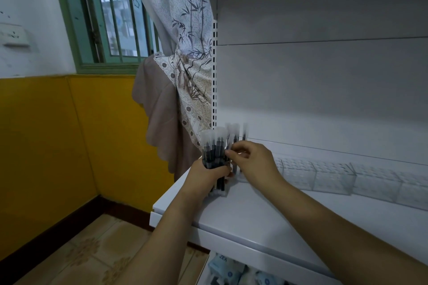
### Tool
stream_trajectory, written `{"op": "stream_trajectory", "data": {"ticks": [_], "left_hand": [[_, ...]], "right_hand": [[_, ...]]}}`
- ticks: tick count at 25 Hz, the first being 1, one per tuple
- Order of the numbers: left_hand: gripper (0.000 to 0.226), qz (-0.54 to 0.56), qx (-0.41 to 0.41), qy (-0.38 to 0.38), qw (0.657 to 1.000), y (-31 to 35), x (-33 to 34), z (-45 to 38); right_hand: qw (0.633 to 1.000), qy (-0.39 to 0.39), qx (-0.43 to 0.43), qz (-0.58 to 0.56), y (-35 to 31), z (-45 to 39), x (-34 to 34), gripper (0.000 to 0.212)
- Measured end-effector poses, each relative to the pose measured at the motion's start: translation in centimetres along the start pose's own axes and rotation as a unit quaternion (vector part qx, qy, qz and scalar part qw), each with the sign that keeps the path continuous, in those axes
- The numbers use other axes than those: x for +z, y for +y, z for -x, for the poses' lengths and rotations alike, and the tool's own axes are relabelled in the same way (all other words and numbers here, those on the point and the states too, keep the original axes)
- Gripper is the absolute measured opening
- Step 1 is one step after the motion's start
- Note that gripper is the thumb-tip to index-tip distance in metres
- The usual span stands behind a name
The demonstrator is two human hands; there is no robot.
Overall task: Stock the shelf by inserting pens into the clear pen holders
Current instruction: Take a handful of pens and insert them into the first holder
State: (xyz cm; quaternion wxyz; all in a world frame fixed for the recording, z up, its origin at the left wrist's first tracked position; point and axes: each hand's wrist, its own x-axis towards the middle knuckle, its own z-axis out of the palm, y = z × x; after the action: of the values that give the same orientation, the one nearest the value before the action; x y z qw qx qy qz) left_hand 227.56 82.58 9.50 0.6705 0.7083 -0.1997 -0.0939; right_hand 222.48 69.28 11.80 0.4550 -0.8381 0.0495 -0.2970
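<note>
Pens, dark-bodied with frosted clear caps, stand upright as a thick bundle near the left end of a white shelf. Their long axes run vertically, caps up, lower ends just above or on the shelf surface; contact cannot be made out. The left hand wraps its grip around the lower half of the bundle, fingers curled firmly about it.

Just to the right, the right hand reaches in from the right, its fingertips pinching at what looks like a single pen on the bundle's right edge. Motion blur hides whether that pen is fully held.

Directly behind the right hand, a few pens already stand upright in the leftmost clear pen holder, mostly hidden by the hand. Further right, a row of clear pen holders stretches along the back of the shelf with nothing visible in them.

Judging from this, the right hand is nearer the holders, so the next pen would travel a short way back and right, kept vertical, then go straight down into a slot.
</note>
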Motion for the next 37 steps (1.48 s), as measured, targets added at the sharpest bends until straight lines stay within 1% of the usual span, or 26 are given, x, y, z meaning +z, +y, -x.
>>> {"op": "stream_trajectory", "data": {"ticks": [3,7,8,9,14,17,18,20,22,24,25,26,27,29,30,31,34,37], "left_hand": [[0.017,0.007,-0.010,0.003,1.000,0.0,0.0,0.1],[0.012,0.001,-0.007,0.014,1.000,-0.2,0.2,-0.1],[0.013,-0.002,-0.005,0.020,1.000,-0.3,0.2,-0.2],[0.015,-0.006,-0.002,0.021,1.000,-0.3,0.2,-0.2],[0.021,-0.013,0.009,0.013,1.000,-0.4,0.2,-0.3],[0.038,0.011,0.016,0.007,1.000,-0.4,0.3,-0.4],[0.041,0.017,0.017,0.005,1.000,-0.5,0.3,-0.4],[0.038,0.022,0.021,0.005,1.000,-0.4,0.3,-0.4],[0.036,0.031,0.023,0.003,0.999,-0.3,0.2,-0.3],[0.037,0.037,0.023,0.001,0.999,-0.2,0.2,-0.2],[0.036,0.036,0.022,-0.001,0.999,-0.1,0.2,-0.1],[0.033,0.034,0.023,-0.004,0.999,-0.1,0.2,-0.1],[0.031,0.030,0.023,-0.006,0.999,0.0,0.3,0.0],[0.032,0.028,0.028,-0.013,0.999,0.2,0.3,0.2],[0.034,0.030,0.036,-0.018,0.999,0.1,0.3,0.2],[0.035,0.032,0.041,-0.022,0.998,0.1,0.2,0.2],[0.030,0.038,0.056,-0.049,0.996,0.3,0.1,0.4],[0.032,0.025,0.064,-0.081,0.994,0.3,0.1,0.4]], "right_hand": [[1.000,0.026,-0.013,-0.009,-0.5,-0.2,-0.5,0.009],[0.985,0.147,-0.058,-0.073,-2.5,-2.0,-3.8,0.008],[0.982,0.161,-0.076,-0.068,-2.7,-2.6,-4.7,0.010],[0.982,0.161,-0.087,-0.056,-2.6,-3.0,-5.2,0.010],[0.993,0.080,-0.080,0.038,-0.7,-2.9,-4.4,0.014],[0.993,0.081,-0.073,0.042,-0.7,-3.1,-4.2,0.016],[0.993,0.079,-0.073,0.038,-0.8,-3.1,-4.1,0.016],[0.994,0.058,-0.079,0.052,-0.9,-2.9,-4.0,0.016],[0.992,0.017,-0.075,0.103,-0.4,-2.6,-3.7,0.014],[0.986,-0.018,-0.051,0.161,0.7,-2.1,-3.2,0.014],[0.983,-0.023,-0.041,0.179,1.1,-1.8,-3.0,0.015],[0.980,-0.011,-0.043,0.193,1.4,-1.5,-2.8,0.017],[0.977,0.019,-0.055,0.205,1.5,-1.2,-2.6,0.017],[0.973,0.086,-0.095,0.193,0.7,-0.4,-2.3,0.017],[0.974,0.091,-0.103,0.179,0.2,0.0,-2.1,0.018],[0.978,0.068,-0.097,0.169,-0.2,0.3,-1.8,0.020],[0.989,-0.047,-0.033,0.136,-0.6,0.6,-0.9,0.019],[0.994,-0.086,0.019,0.065,-0.3,0.1,-1.4,0.016]]}}
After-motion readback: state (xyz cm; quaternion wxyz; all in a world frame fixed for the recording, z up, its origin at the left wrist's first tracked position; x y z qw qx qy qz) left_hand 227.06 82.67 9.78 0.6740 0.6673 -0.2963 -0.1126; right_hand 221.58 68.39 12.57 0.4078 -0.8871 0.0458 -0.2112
